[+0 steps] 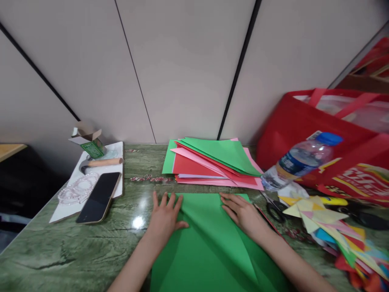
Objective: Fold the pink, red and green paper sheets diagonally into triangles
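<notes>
A green sheet of paper (pixel 209 243) lies on the green marble table (pixel 60 251) right in front of me, with a diagonal fold running across it. My left hand (pixel 165 217) rests flat on the sheet's upper left corner, fingers spread. My right hand (pixel 243 213) presses flat on the upper right part, next to the folded flap. Neither hand grips anything.
A stack of green, red and pink sheets (pixel 212 164) lies behind the paper. To the left sit a phone (pixel 99 197), beads (pixel 77 188), a hammer (pixel 100 163) and a small box (pixel 88 142). On the right are a bottle (pixel 300 160), scissors (pixel 273 209), folded paper pieces (pixel 331 227) and a red bag (pixel 304 121).
</notes>
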`<move>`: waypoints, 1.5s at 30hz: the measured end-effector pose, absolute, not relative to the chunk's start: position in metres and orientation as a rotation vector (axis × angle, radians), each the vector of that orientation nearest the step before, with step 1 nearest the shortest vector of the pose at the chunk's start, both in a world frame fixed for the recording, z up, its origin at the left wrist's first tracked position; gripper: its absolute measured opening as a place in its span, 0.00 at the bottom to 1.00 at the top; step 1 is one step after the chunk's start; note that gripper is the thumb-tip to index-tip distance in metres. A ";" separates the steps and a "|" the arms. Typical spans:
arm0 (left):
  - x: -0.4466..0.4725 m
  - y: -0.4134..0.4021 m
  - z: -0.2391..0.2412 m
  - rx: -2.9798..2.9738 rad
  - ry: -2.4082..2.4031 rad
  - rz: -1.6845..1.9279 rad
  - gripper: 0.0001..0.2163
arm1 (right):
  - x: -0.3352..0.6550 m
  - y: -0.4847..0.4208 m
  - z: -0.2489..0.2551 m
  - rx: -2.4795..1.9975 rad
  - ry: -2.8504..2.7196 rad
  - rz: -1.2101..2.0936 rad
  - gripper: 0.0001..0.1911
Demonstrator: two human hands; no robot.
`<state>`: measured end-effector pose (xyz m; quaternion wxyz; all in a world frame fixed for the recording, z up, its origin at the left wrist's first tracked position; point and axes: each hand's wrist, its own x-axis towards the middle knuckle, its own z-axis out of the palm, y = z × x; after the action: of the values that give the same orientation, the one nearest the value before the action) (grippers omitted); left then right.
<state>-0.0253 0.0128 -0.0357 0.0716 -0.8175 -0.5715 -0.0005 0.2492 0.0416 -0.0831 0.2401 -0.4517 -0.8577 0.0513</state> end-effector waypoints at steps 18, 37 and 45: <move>-0.007 -0.013 -0.040 -2.644 -1.511 0.100 0.41 | 0.233 0.038 -0.029 -1.567 -2.751 0.390 0.42; 0.062 -0.080 -0.057 -3.113 -1.105 0.348 0.49 | 0.233 0.037 -0.030 -1.548 -2.708 0.484 0.40; 0.036 -0.063 -0.038 -3.381 -1.067 0.355 0.37 | 0.238 0.042 -0.042 -1.530 -2.677 0.549 0.45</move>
<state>0.0360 -0.0635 -0.0379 -0.2090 -0.9279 -0.2929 0.0975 0.2378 0.0417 -0.0422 0.0050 -0.4885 -0.8547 0.1754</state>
